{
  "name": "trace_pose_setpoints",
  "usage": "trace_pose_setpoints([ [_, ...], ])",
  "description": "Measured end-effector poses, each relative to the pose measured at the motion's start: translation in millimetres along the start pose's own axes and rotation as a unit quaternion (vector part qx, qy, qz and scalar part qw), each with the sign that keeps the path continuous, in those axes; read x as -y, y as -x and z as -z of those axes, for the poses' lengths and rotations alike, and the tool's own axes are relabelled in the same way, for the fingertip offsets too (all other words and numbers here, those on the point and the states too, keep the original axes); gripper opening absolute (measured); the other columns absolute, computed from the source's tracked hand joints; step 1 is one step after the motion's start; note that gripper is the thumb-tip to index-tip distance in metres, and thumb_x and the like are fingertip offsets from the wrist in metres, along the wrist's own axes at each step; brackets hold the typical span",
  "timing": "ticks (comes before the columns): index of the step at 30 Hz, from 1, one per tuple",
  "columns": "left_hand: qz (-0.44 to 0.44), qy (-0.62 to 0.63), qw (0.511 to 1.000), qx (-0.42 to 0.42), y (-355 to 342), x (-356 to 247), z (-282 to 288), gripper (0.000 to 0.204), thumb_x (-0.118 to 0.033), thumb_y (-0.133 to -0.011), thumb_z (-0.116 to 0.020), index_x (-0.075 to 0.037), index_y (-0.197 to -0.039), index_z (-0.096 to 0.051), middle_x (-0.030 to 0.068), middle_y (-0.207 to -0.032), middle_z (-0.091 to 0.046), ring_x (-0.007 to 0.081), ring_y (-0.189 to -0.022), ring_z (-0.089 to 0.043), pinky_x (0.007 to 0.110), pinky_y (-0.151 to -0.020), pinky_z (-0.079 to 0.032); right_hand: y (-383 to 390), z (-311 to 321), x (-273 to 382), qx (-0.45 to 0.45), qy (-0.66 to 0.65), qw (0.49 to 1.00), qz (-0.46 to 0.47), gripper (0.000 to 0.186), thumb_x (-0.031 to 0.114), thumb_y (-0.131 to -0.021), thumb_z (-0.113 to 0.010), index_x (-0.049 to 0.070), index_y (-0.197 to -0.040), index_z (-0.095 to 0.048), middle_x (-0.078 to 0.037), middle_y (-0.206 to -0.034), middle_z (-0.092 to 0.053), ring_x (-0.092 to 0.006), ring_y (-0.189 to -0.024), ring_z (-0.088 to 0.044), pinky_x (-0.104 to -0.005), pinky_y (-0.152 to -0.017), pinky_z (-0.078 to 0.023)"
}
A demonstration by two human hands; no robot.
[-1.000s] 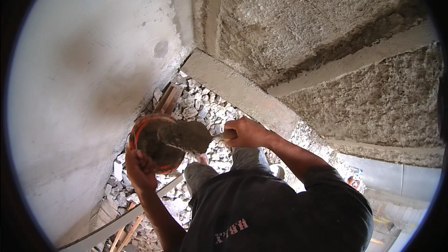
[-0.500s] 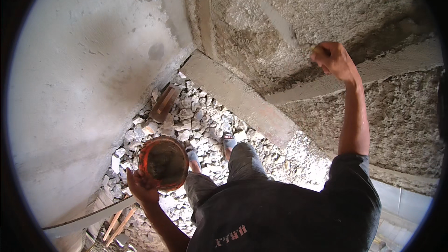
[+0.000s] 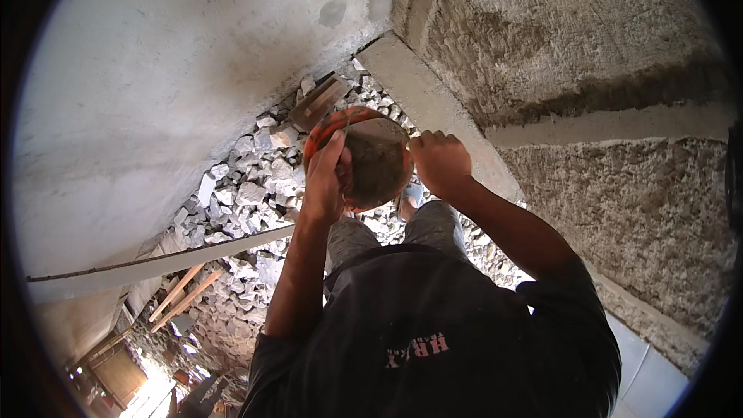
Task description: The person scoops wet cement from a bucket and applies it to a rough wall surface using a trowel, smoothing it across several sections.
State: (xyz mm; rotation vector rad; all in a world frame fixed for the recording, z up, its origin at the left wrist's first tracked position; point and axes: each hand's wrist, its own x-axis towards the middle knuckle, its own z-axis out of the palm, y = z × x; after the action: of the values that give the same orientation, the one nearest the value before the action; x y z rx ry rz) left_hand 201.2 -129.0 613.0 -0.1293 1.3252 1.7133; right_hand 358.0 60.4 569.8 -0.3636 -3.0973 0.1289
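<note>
An orange bucket [image 3: 316, 142] with wet grey mortar [image 3: 375, 173] inside is held in front of my legs. My left hand [image 3: 329, 174] grips its left rim, with the thumb up over the edge. At the opposite rim, my right hand [image 3: 443, 161] is closed round the handle of a trowel. The handle itself is hidden by the fingers. A pale flat shape inside the bucket, near its far side, looks like the trowel blade [image 3: 375, 130]; its outline is hard to make out.
Broken stones [image 3: 251, 193] cover the ground, with a wooden float [image 3: 319, 102] lying on them. A smooth grey wall [image 3: 186, 77] rises at left; a rough wall [image 3: 611, 209] with a plastered ledge [image 3: 619, 125] stands at right. A long pale strip [image 3: 162, 265] and wooden sticks [image 3: 186, 298] lie lower left.
My right hand has come down from the rough wall to the bucket, bringing the trowel along. My left hand and the bucket have shifted up and right in view, and the view itself has turned.
</note>
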Motion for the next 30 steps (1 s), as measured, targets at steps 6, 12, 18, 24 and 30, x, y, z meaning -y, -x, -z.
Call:
trace_pose_setpoints([
  [6,0.011,-0.070,0.994,0.080,-1.7,-28.5,6.4,0.039,-0.049,-0.104,-0.058,-0.018,-0.080,-0.051,-0.0109,-0.063,-0.037,0.0018,-0.049,-0.030,0.022,-0.046,-0.024,8.5,25.6,39.0,0.211,-0.022,0.976,-0.041,0.027,0.014,-0.087,-0.065,0.006,-0.112,-0.067,-0.015,-0.096,-0.072,-0.0326,-0.090,-0.074,-0.0417,-0.077,-0.059],
  [12,0.029,-0.142,0.985,0.092,-7.6,-42.9,7.2,0.048,-0.057,-0.097,-0.065,-0.017,-0.075,-0.051,-0.0089,-0.066,-0.042,0.0019,-0.051,-0.035,0.023,-0.045,-0.025,-3.0,-14.5,54.1,0.164,0.023,0.981,-0.103,0.025,0.019,-0.097,-0.056,0.007,-0.116,-0.067,-0.015,-0.100,-0.074,-0.0294,-0.088,-0.076,-0.0437,-0.074,-0.061],
  [18,-0.009,-0.151,0.985,0.086,-22.8,-29.6,30.5,0.041,-0.049,-0.100,-0.065,-0.016,-0.078,-0.053,-0.0103,-0.062,-0.037,0.0015,-0.049,-0.032,0.022,-0.045,-0.022,-9.5,-10.2,118.0,0.201,-0.229,0.945,-0.124,0.023,0.027,-0.090,-0.070,0.004,-0.088,-0.069,-0.019,-0.084,-0.072,-0.0363,-0.080,-0.074,-0.0484,-0.074,-0.057],
  [24,0.032,-0.146,0.988,0.051,-7.7,-49.5,56.3,0.044,-0.048,-0.101,-0.062,-0.014,-0.074,-0.054,-0.0069,-0.066,-0.045,0.0039,-0.053,-0.035,0.025,-0.048,-0.025,-7.5,-10.5,95.0,0.228,-0.377,0.888,-0.134,0.035,0.034,-0.085,-0.077,0.003,-0.098,-0.070,-0.019,-0.089,-0.073,-0.0353,-0.085,-0.073,-0.0462,-0.076,-0.057],
  [30,0.025,-0.075,0.995,0.058,-4.6,-50.6,64.7,0.043,-0.044,-0.104,-0.058,-0.018,-0.071,-0.050,-0.0097,-0.061,-0.038,0.0031,-0.050,-0.031,0.024,-0.047,-0.022,-8.8,-12.6,83.3,0.157,-0.292,0.931,-0.153,0.031,0.034,-0.087,-0.075,0.005,-0.097,-0.070,-0.016,-0.087,-0.074,-0.0373,-0.084,-0.073,-0.0467,-0.077,-0.058],
])
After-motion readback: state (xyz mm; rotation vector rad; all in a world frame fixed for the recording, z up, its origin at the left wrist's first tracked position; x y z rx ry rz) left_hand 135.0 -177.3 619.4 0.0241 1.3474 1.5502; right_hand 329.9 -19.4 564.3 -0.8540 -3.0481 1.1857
